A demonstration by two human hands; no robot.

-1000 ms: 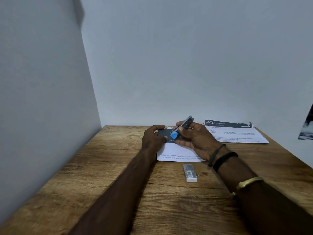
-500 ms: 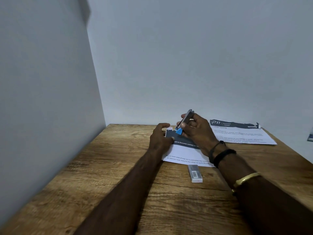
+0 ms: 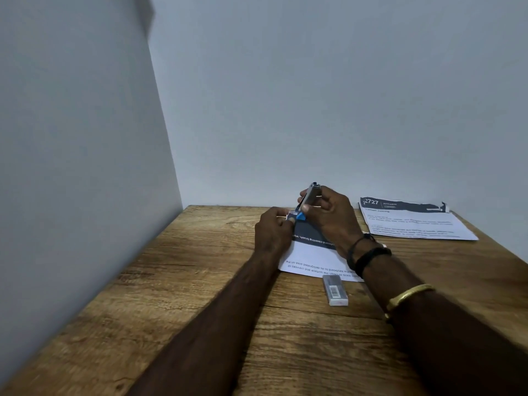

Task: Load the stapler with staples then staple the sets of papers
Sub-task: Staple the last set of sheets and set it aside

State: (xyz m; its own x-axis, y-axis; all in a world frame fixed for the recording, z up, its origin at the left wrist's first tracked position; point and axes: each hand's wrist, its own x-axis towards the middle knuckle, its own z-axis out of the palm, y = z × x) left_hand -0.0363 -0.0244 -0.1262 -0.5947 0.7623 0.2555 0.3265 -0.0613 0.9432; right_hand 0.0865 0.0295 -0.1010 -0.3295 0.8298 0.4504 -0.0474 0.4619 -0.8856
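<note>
My right hand (image 3: 333,217) grips a small grey metal stapler (image 3: 310,195) with a blue end, tilted steeply, its blue tip down on the top left corner of a set of papers (image 3: 310,254) with a dark header band. My left hand (image 3: 273,230) pinches that same corner beside the blue tip. The stapler's lower part is hidden between my fingers. A small grey box of staples (image 3: 335,290) lies on the table just in front of the papers, between my forearms. A second set of papers (image 3: 414,222) lies to the right, near the wall.
The wooden table (image 3: 200,295) stands in a corner, with a grey wall at the left and another behind. My right wrist carries black bands and a gold bangle (image 3: 408,295).
The stapler has tipped more upright in my right hand, and its blue tip has stayed at the paper's corner. My view has shifted slightly to the left.
</note>
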